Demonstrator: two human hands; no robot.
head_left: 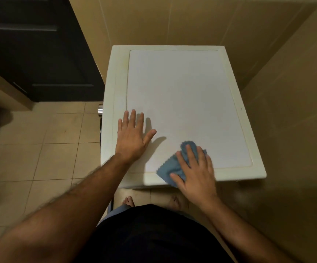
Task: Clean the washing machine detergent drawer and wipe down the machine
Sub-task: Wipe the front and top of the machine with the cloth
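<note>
I look straight down on the white top of the washing machine (182, 92), which has a cream rim around a flat panel. My left hand (133, 137) lies flat on the near left part of the top, fingers spread and straight. My right hand (193, 173) presses a blue cloth (170, 167) onto the near right part of the top, close to the front edge, with fingers laid over it. The detergent drawer and the machine's front are hidden below the top.
Beige tiled walls (286, 111) close in behind and to the right of the machine. A dark door (40, 54) stands at the left rear. Beige floor tiles (49, 149) spread to the left. A chrome knob (100, 109) juts from the machine's left side. My bare feet (129, 201) stand at its front.
</note>
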